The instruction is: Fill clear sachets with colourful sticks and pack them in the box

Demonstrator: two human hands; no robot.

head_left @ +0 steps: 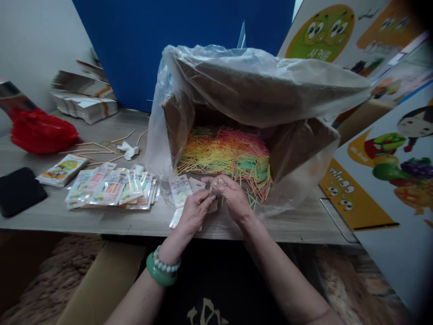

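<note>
My left hand (195,208), with beads and a green bangle at its wrist, is closed on a small clear packet, mostly hidden by the fingers. Close against it, my right hand (234,196) has its fingers pinched together, with the tips of a few thin coloured sticks (221,182) showing between them. Both hands are at the open front of a plastic-lined cardboard box. Inside lies a heap of thin yellow, pink and green sticks (223,149). Flat packets (180,189) lie just beside my left hand on the table.
Filled clear packets (111,187) lie piled at the left, near a printed packet stack (62,170) and a black phone-like object (20,192). Behind are a red bag (42,131), rubber bands and paper bundles (84,97). The box's plastic liner (297,189) spreads rightward toward printed cartons (382,171).
</note>
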